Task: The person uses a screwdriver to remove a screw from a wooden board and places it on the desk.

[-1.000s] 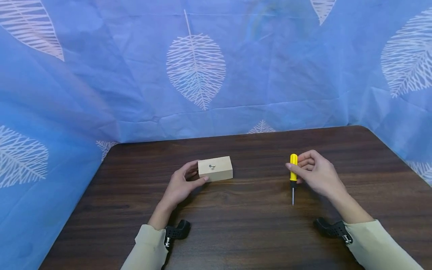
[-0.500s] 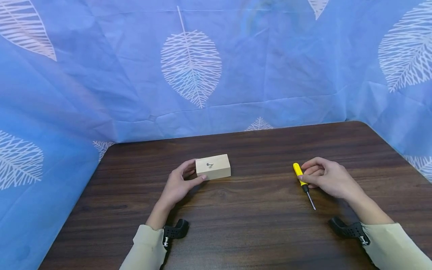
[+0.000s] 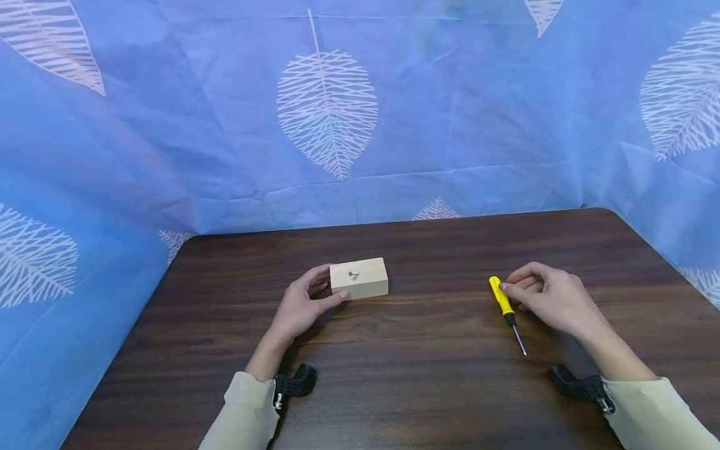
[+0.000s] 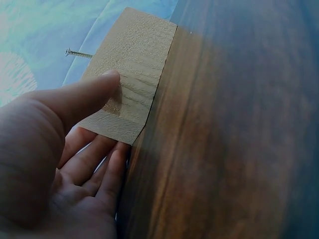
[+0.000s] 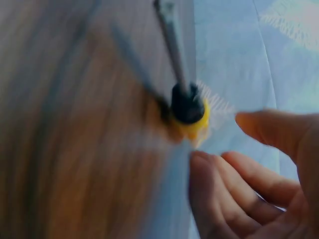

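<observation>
A pale wooden block [image 3: 362, 279] lies on the dark table, with a screw [image 3: 353, 274] standing out of its top. My left hand [image 3: 304, 305] holds the block's left end, thumb on the near face; in the left wrist view the other fingers pass partly out of sight behind the block [image 4: 134, 64]. A screwdriver [image 3: 502, 295] with a yellow handle and black collar lies on the table at the right, its tip toward me. Beside the handle is my right hand [image 3: 554, 300], its thumb and fingers apart in the right wrist view, with a gap to the screwdriver [image 5: 188, 107].
The brown wood-grain table [image 3: 416, 375] has rounded far corners. Behind it and along its sides hangs a blue cloth [image 3: 450, 125] with white leaf prints. A black wrist camera mount [image 3: 295, 380] is strapped to each wrist.
My right hand has moved right and down with the screwdriver, which turned from upright to slanted, and has let go of it on the table. The left hand still holds the block.
</observation>
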